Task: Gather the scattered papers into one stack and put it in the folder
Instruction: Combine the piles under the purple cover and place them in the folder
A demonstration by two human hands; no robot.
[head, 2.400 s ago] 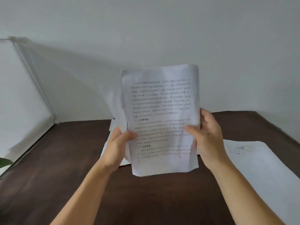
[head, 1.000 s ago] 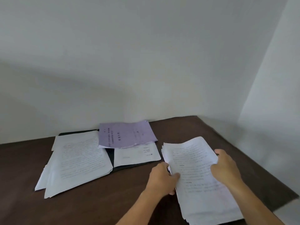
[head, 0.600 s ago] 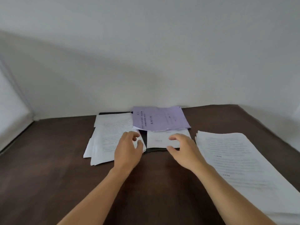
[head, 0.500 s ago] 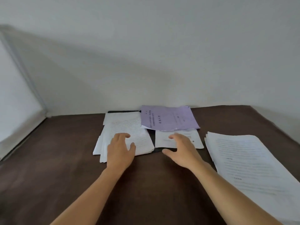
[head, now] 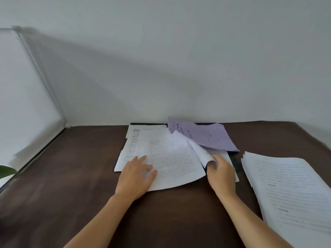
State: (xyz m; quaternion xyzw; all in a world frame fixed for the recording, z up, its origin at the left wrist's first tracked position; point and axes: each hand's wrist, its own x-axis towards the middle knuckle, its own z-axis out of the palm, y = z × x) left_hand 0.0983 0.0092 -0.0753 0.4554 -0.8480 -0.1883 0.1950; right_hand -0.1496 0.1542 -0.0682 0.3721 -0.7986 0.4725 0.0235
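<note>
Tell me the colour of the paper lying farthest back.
Pale purple paper, seen best in the head view.

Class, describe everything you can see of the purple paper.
The purple paper is a thin, pale lilac set of sheets with faint dark print, too blurred to read. It lies at the back of the table, on the black folder and white sheets, its left edge lifted by a curling white page. Neither hand touches it.

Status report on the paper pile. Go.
Left hand flat on white sheets. Right hand lifting their right edge. Purple paper overlaps them. Gathered stack waits right.
</note>
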